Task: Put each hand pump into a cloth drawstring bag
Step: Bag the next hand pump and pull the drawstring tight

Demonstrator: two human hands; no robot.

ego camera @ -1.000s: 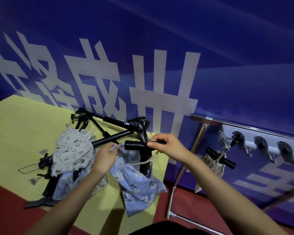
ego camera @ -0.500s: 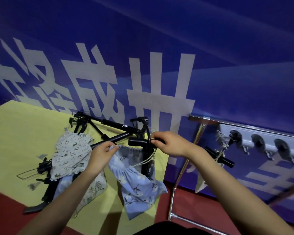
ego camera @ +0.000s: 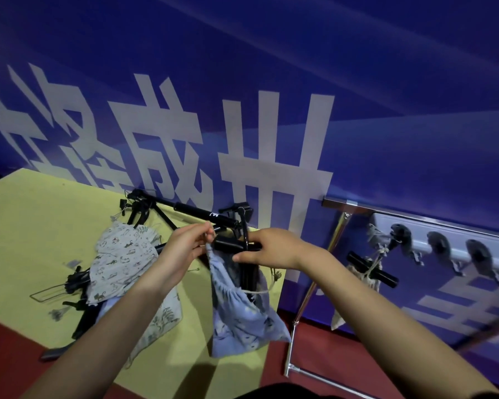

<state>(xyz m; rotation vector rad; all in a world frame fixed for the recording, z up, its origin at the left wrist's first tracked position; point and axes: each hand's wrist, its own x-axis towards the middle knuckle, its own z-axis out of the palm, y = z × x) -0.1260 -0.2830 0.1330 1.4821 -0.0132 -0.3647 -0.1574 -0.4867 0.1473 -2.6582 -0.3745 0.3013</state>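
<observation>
Worktop (ego camera: 35, 226): yellow surface against the blue lettered wall, carrying a heap of black hand pumps and patterned cloth bags to the left of both hands.

Blue drawstring bag (ego camera: 242, 321): hangs off the worktop's right edge, mouth upward, body sagging below; its drawstring loops out at the gathered neck.

Hand pump in hand (ego camera: 249, 276): shaft stands roughly upright inside the bag, long axis vertical; its T-handle (ego camera: 228, 243) lies crosswise above the mouth, not yet covered.

Right hand (ego camera: 271, 249): nearer the pump; fingers closed over the right end of the handle and the bag's near rim, directly above the shaft.

Left hand (ego camera: 182, 249): fingers pinched narrow on the bag's left rim, just beside the handle's left end.

Judgement: the shaft is seated, and the crosswise handle spans nearly the whole mouth. The next step likely needs the rim drawn up past the handle ends, or the cord cinched beneath it.

Other: a pump already bagged (ego camera: 369, 272) hangs from a hook rack (ego camera: 444, 249), well apart to the right.
</observation>
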